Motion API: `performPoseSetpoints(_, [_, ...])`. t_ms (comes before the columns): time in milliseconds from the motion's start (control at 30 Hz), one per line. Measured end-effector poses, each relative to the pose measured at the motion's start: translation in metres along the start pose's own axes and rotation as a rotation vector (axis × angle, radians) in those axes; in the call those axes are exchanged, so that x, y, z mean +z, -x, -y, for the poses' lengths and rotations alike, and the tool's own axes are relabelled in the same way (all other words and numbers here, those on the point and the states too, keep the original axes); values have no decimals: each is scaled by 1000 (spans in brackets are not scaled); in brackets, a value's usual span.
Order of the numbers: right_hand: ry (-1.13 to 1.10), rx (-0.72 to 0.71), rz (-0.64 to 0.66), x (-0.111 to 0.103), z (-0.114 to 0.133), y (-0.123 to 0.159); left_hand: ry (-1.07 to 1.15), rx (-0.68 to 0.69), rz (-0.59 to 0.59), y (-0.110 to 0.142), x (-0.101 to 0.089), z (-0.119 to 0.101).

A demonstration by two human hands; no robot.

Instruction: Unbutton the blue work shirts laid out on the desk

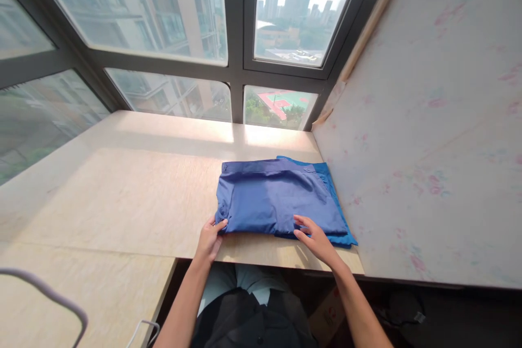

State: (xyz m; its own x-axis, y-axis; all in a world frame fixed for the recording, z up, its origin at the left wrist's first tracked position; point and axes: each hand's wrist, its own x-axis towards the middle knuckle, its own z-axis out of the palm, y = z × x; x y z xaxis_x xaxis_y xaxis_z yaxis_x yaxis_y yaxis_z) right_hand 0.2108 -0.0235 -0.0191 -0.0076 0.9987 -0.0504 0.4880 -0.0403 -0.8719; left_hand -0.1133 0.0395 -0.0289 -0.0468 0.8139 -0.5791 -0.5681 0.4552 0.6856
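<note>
A folded dark-blue garment (261,201) lies on the wooden ledge, its left end gathered and creased. Beneath it, a brighter blue folded cloth (332,190) shows along the right side and at the back. My left hand (211,236) pinches the garment's near left corner, thumb on top and fingers below. At the near edge, right of the middle, my right hand (312,236) has its fingers apart and slightly curled. It is over or lightly touching the fabric; I cannot tell which.
Dark-framed windows (236,65) rise behind the pale wooden ledge (134,190). A flower-patterned wall (428,147) borders the right side. A grey curved tube (53,293) and a thin white wire-like piece (142,326) stand at lower left. A cardboard box (326,315) is below the ledge.
</note>
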Motion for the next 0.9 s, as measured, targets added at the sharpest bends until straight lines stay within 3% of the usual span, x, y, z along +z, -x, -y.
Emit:
performPoseSetpoints(100, [42,-17,-73,-10,-18,-13,19,123,-17,-1,0,-1])
performPoseSetpoints(200, [190,-63,-254,-29,-33,-41,-1,230,-80,-3,-10,-2])
performPoseSetpoints(300, [320,70,-429,-49,-47,-74,-141,324,-195,-6,-26,-1])
performPoseSetpoints(400, [348,250,-424,-64,-55,-96,-357,417,-304,-13,-42,-1])
performPoseSetpoints(500, [313,297,-334,-69,-50,-102,-556,431,-296,-23,-47,-4])
performPoseSetpoints(667, [147,263,-105,-68,-15,-105,-994,450,-126,-46,-32,-15])
performPoseSetpoints(733, [86,200,-113,-72,8,-113,-1032,507,-73,-54,-16,-26])
performPoseSetpoints(767, [51,145,-165,-76,23,-118,-1004,555,-66,-57,-6,-33])
performPoseSetpoints(833, [14,-41,-413,-87,56,-127,-867,703,-95,-59,16,-51])
performPoseSetpoints(900, [4,-215,-670,-99,91,-133,-650,939,-262,-56,39,-73])
